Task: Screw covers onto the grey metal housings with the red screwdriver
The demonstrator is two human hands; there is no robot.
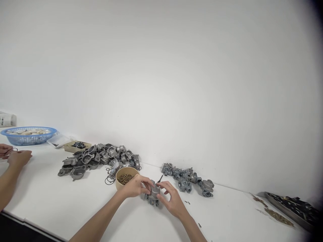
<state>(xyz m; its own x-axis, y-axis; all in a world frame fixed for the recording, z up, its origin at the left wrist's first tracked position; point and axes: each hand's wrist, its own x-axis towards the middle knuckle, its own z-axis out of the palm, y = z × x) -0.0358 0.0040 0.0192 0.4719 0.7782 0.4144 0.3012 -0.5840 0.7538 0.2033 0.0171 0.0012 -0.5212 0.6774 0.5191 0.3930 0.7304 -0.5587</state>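
A grey metal carburetor (155,192) sits low on the white table, with its rounded bowl facing up. My left hand (136,186) grips it from the left, thumb and fingertips at its upper edge. From the other side, my right hand (173,199) is curled round it, with the thumb against the bowl and the forefinger near the top. A small dark tool or part (159,179) shows just behind it; its kind is unclear. Right behind my left hand stands a tan round tub (117,183) of small brass-coloured screws (124,178).
Left lies a heap of grey metal bowls (101,156) beside black rubber rings (109,180). Several carburetors (185,178) lie right, by the wall. A blue basket (29,138), a tan tray (68,148), a dark parts tray (290,211) and a co-worker's hands (19,157) are farther out.
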